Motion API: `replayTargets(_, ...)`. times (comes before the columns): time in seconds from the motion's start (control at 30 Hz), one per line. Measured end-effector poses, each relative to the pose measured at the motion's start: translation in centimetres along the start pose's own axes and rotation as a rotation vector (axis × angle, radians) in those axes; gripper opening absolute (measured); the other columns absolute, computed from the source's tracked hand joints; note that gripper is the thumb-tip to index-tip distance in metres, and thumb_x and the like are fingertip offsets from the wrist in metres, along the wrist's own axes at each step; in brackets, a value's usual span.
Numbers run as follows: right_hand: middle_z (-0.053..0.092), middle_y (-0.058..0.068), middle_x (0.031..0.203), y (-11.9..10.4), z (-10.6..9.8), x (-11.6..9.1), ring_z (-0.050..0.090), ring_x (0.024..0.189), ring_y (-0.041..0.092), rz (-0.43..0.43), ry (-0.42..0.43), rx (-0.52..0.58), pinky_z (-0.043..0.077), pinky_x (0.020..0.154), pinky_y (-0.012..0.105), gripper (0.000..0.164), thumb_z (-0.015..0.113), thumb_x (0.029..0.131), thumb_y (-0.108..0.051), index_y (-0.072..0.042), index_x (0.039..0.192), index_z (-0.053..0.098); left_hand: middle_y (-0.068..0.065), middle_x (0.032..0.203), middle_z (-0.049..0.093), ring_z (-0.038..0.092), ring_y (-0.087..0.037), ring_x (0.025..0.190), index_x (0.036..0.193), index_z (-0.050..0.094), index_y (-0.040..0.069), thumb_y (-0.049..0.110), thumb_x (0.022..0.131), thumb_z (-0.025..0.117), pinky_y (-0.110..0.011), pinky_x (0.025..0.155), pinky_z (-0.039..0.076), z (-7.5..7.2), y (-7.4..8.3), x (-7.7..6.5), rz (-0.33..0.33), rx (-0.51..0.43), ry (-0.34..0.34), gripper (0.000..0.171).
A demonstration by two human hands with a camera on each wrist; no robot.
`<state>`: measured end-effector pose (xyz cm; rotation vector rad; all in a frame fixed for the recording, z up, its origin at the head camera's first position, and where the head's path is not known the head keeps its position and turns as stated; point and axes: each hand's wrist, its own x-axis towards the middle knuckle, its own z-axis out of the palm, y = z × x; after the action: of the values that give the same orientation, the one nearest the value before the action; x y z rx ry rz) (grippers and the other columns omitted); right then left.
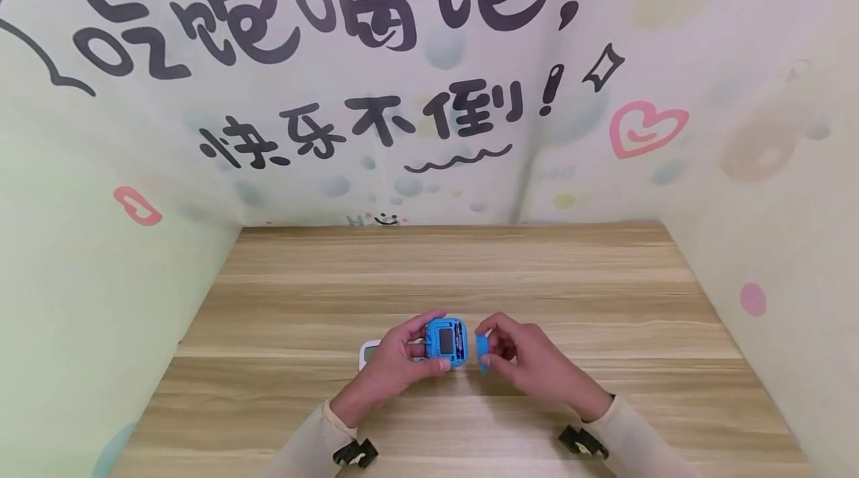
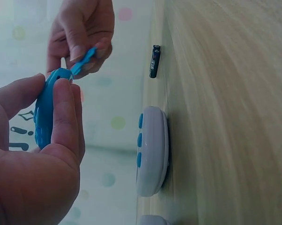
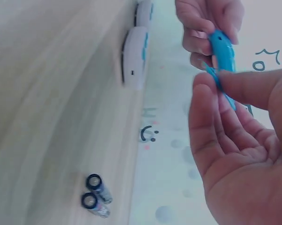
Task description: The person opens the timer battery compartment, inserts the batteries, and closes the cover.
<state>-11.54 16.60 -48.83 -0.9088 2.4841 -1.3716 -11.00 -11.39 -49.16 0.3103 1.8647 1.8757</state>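
right hand (image 1: 532, 360) aloft, pinching blue piece (image 1: 482, 347)

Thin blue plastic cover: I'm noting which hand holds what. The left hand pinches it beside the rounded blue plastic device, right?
Not quite: the hand is wrong. The head view shows the right hand pinching the thin blue plastic cover, beside the rounded blue plastic device.
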Motion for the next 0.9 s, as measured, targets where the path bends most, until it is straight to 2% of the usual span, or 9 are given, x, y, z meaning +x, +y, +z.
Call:
replayTargets(0.1, 0.068, -0.006, 0.088, -0.1, -0.3, 0.4, 0.059, 0.069, 0.003, -0.037, 0.055, 0.017, 0.056, 0.059, 0.022, 0.027, 0.074, 0.1, -0.012, -0.012, 0.124, 0.063, -0.016, 0.144, 0.06, 0.072, -0.027, 0.116, 0.158, 0.048, 0.022, 0.02, 0.092, 0.085, -0.034, 0.095, 0.065, 0.1, 0.1, 0.1, -0.006, 0.006, 0.0, 0.076)
replayTargets(0.23, 0.069, -0.002, 0.09, -0.4, -0.4, 0.6, 0.063, 0.072, 0.007, -0.024, 0.097, 0.082, 0.059, 0.061, 0.024, 0.023, 0.073, 0.101, -0.014, -0.015, 0.123, 0.067, -0.017, 0.144, 0.059, 0.073, -0.026, 0.114, 0.161, 0.044, 0.015, 0.019, 0.093, 0.083, -0.035, 0.093, 0.066, 0.2, 0.1, 0.4, 0.002, -0.013, -0.018, 0.078)
replayTargets(0.37, 0.071, 0.002, 0.092, -0.4, -0.3, 0.9, 0.067, 0.072, 0.013, 0.008, 0.099, 0.169, 0.062, 0.063, 0.028, 0.023, 0.072, 0.102, -0.013, -0.015, 0.124, 0.068, -0.018, 0.141, 0.058, 0.073, -0.025, 0.111, 0.163, 0.041, 0.011, 0.016, 0.095, 0.082, -0.036, 0.09, 0.067, 0.3, 0.0, 0.5, 0.01, -0.032, -0.034, 0.079)
replayTargets(0.57, 0.07, 0.01, 0.091, -0.4, 0.1, 1.5, 0.069, 0.069, 0.021, 0.062, 0.086, 0.269, 0.064, 0.06, 0.036, 0.023, 0.073, 0.101, -0.012, -0.011, 0.124, 0.069, -0.018, 0.137, 0.058, 0.073, -0.025, 0.109, 0.161, 0.043, 0.014, 0.016, 0.095, 0.081, -0.037, 0.088, 0.067, 0.6, 0.0, 0.6, 0.014, -0.038, -0.039, 0.077)
replayTargets(0.7, 0.069, 0.01, 0.089, -0.5, 0.3, 1.6, 0.068, 0.067, 0.017, 0.1, 0.098, 0.28, 0.064, 0.059, 0.032, 0.023, 0.075, 0.099, -0.012, -0.01, 0.122, 0.07, -0.018, 0.137, 0.058, 0.073, -0.025, 0.109, 0.161, 0.044, 0.014, 0.015, 0.094, 0.082, -0.037, 0.088, 0.067, 0.8, 0.0, 0.6, 0.012, -0.042, -0.036, 0.077)
replayTargets(0.9, 0.067, 0.007, 0.089, -0.3, 0.5, 1.8, 0.065, 0.067, 0.013, 0.162, 0.106, 0.22, 0.061, 0.059, 0.026, 0.028, 0.081, 0.095, -0.016, -0.011, 0.119, 0.07, -0.017, 0.14, 0.059, 0.072, -0.025, 0.109, 0.159, 0.048, 0.02, 0.014, 0.095, 0.081, -0.036, 0.088, 0.067, 1.0, -0.1, 0.6, 0.012, -0.026, -0.033, 0.073)
